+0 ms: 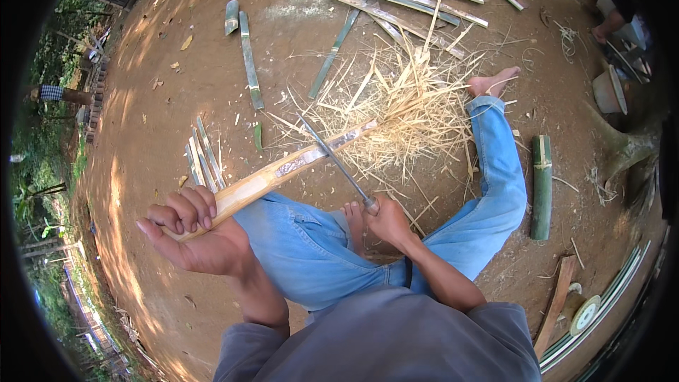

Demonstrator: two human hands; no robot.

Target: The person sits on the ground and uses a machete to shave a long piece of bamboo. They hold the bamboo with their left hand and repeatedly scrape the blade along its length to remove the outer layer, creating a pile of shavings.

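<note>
My left hand (200, 232) is closed around the near end of a split bamboo strip (263, 181), its pale inner side facing up. The strip slants over my left thigh, and its far end reaches the shavings. In my right hand (387, 221), fingers wrapped round its handle, is a long narrow knife (344, 170). Its blade crosses over the strip near the far half, seen edge-on; whether it touches the strip I cannot tell. A heap of thin bamboo shavings (417, 110) lies on the ground between my legs and beyond.
Several split bamboo pieces (403, 1) lie beyond the heap. Green bamboo lengths (250, 64) rest far left, and a thick bamboo section (542, 187) lies right of my leg. Thin strips (203, 152) sit left. Another person's foot (601, 34) shows at far right, near a pale bucket (610, 90).
</note>
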